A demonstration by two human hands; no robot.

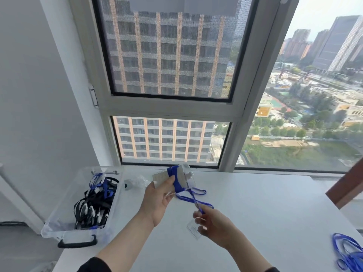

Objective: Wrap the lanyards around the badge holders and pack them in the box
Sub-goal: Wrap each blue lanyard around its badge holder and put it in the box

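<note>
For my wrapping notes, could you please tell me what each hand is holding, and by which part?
The left hand grips the badge holder by one end, thumb on its face; the right hand pinches the lanyard by its loose loop.

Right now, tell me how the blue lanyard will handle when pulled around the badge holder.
Likely floppy: the blue lanyard sags in loose crossing loops between the badge holder and the right hand pinching it. Probably light, being thin flat strap. Its wraps might slip on the smooth clear holder unless the left hand pins them.
</note>
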